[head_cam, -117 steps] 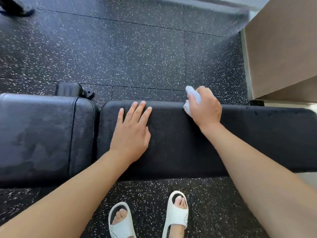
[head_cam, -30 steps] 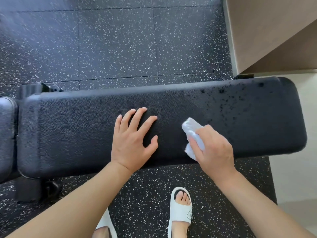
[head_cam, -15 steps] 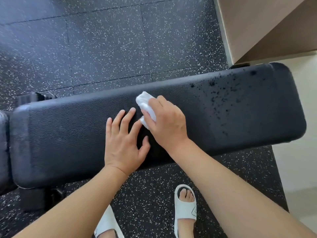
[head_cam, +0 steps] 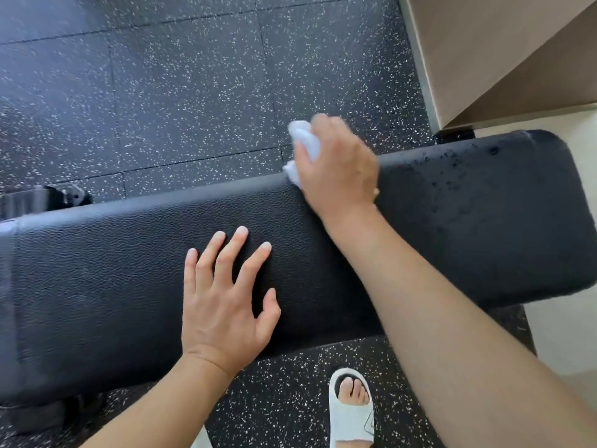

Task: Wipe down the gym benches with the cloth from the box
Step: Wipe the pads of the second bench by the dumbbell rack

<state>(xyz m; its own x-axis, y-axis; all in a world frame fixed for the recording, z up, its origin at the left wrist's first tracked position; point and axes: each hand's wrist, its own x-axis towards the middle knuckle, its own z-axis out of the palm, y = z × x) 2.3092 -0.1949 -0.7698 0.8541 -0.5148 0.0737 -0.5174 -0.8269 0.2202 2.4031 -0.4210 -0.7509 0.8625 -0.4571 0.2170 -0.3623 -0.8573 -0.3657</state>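
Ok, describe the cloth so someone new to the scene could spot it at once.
Find the long black textured-vinyl bench pad lying across the speckled rubber floor. At its far edge, right of the middle, the right hand grips a crumpled white cloth. It is the only pale, soft thing up on the pad; the white slide sandal is down on the floor.

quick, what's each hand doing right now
Left hand: open, fingers spread flat on the bench pad.
Right hand: closed around the white cloth at the pad's far edge.
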